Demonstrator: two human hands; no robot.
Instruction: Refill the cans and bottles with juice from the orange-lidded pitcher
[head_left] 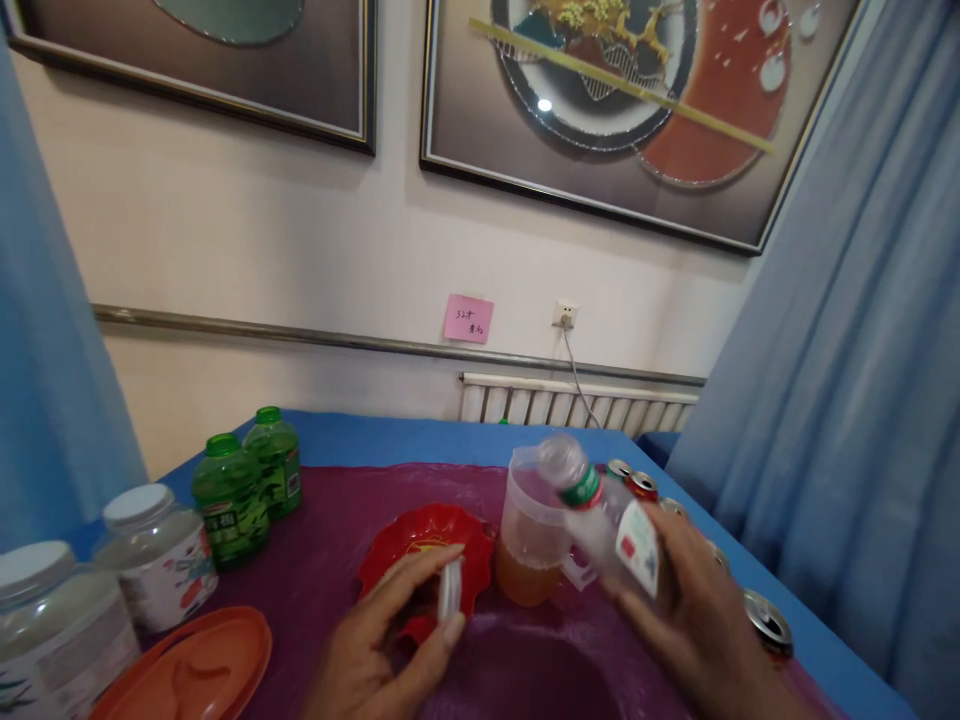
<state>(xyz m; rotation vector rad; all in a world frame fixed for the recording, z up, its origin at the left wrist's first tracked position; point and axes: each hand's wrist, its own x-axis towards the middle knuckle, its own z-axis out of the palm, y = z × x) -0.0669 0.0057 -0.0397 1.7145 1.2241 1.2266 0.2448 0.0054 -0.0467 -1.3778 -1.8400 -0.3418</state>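
My left hand pinches a small white cap between thumb and fingers, in front of a red scalloped dish. In my right hand is a clear plastic bottle with a green band and a white label, blurred by motion. The bottle leans to the left, its upper end overlapping the rim of a clear pitcher. Amber liquid lies in the lower part of the pitcher. Whether anything flows from the bottle cannot be made out.
Two green bottles, white-lidded jars and an orange-red lid stand at the left. Several cans line the right side. Purple sheeting covers the blue table. A radiator is behind.
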